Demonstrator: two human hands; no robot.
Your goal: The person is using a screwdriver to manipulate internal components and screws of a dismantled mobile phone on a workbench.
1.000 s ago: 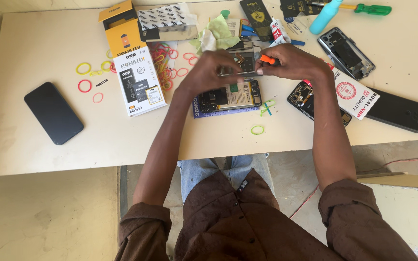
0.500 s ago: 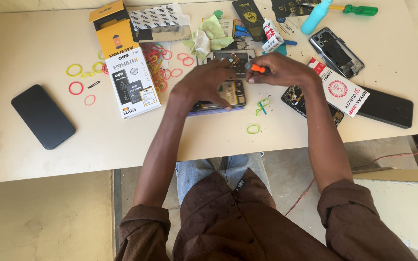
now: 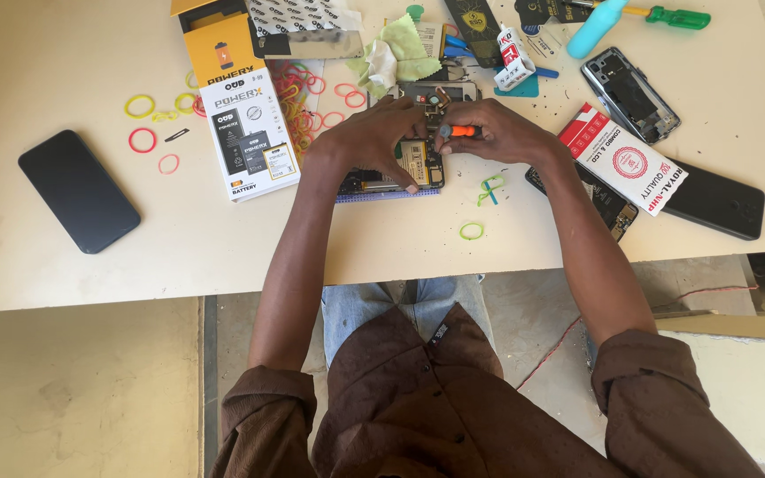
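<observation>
The opened phone [image 3: 400, 164] lies back-up in the middle of the table [image 3: 400, 248], on a small mat, with its insides bare. My left hand [image 3: 369, 142] presses down on it, fingers spread and curled over its left part to keep it from sliding. My right hand [image 3: 498, 133] pinches a small orange-handled screwdriver [image 3: 460, 131], tip aimed at the phone's far end. I judge I am working a screw there (the screw itself is too small to see). The next move needs a steady, straight tip and light turning. A battery box [image 3: 245, 133] sits just left; loose rubber bands [image 3: 143, 124] lie farther left.
</observation>
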